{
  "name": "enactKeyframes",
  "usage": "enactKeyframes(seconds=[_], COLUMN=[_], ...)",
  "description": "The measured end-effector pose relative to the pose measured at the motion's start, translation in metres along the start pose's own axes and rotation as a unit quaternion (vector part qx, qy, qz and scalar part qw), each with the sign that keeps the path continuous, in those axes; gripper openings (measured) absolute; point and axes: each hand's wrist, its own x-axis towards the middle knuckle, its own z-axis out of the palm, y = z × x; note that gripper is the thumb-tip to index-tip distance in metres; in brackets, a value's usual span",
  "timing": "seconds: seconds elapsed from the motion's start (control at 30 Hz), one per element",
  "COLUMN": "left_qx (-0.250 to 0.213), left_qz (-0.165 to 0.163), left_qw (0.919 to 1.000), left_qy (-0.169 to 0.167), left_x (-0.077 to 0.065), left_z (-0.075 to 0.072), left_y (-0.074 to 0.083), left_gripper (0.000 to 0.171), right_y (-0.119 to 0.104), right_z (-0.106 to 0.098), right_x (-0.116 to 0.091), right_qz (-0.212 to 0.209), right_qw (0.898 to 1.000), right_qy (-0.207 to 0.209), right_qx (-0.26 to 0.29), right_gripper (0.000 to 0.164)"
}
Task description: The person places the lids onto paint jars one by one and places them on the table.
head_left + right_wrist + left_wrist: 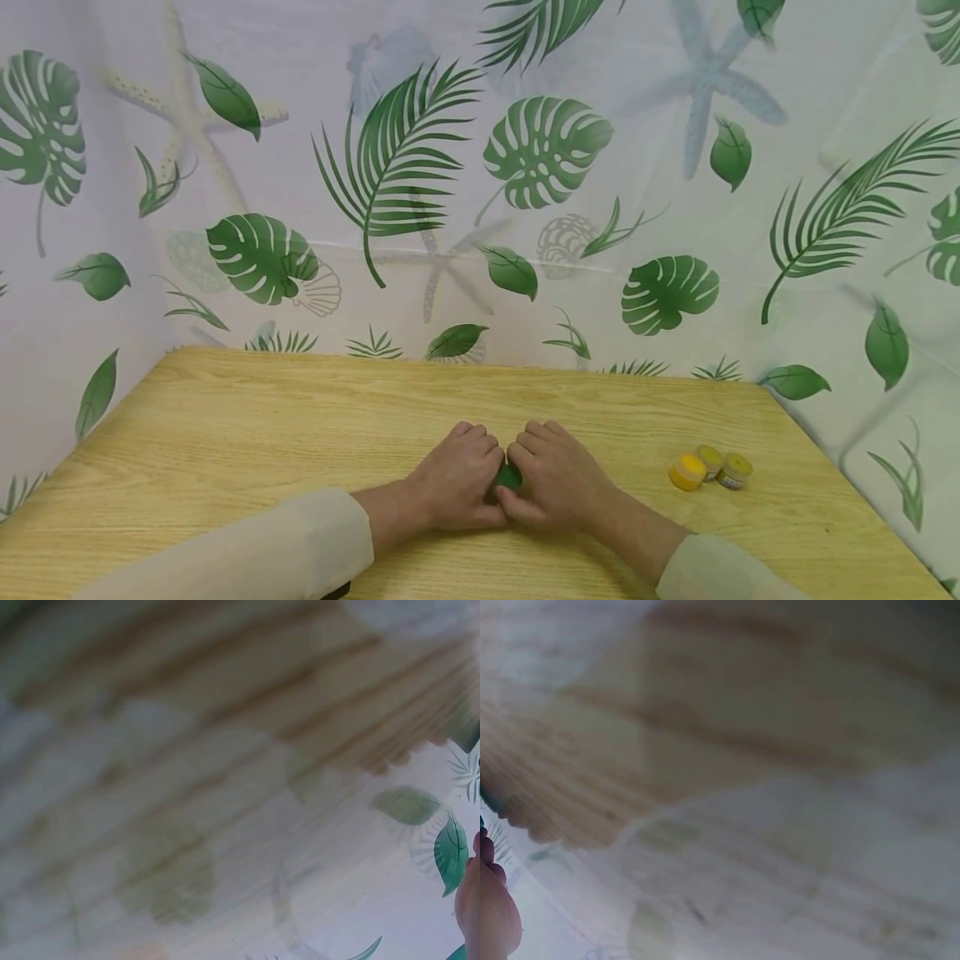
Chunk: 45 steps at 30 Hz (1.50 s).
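In the head view, a small dark green thing (509, 476) shows between the two hands, low over the table. Most of it is covered by fingers, so its exact kind cannot be told. My left hand (459, 479) grips it from the left with curled fingers. From the other side my right hand (558, 477) holds it too, thumb bent in toward the left thumb. The knuckles of both hands face forward and nearly touch. Only a sliver of the left hand (496, 915) enters the left wrist view, and likewise of the right hand (470, 904) in the right wrist view.
Three small tubs stand together on the right of the wood-grain table (262, 417): a yellow tub (687, 472), an olive-lidded tub (709, 461) and another olive-lidded tub (735, 471). A leaf-printed white sheet (450, 292) hangs behind and at both sides.
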Motion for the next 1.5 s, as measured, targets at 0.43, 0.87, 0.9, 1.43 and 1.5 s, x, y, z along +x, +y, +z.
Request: enactKeyframes(seconds=[0.43,0.87,0.9,1.43,1.5], left_qx=[-0.002,0.004,0.001,0.004,0.006], left_qz=[-0.004,-0.025,-0.028,-0.098,-0.105], left_qw=[0.9998,0.9984,0.9984,0.9946,0.9941], left_qy=[-0.018,-0.050,-0.049,-0.031,-0.030], left_x=[0.000,-0.026,-0.029,-0.079,-0.084], left_z=[-0.001,-0.007,-0.008,-0.034,-0.035], left_y=[0.002,-0.017,-0.019,-0.068,-0.073], left_gripper=[0.037,0.031,0.030,0.022,0.022], right_y=[0.001,0.006,0.007,0.042,0.048], right_z=[-0.001,0.000,0.000,-0.016,-0.018], right_x=[0.000,-0.008,-0.009,-0.046,-0.052], right_qz=[0.001,0.006,0.006,0.057,0.056], right_qw=[1.000,0.999,0.999,0.997,0.997], right_qy=[-0.011,-0.043,-0.044,-0.059,-0.057], right_qx=[0.004,-0.011,-0.012,-0.013,-0.018], right_gripper=[0.027,0.029,0.029,0.024,0.023])
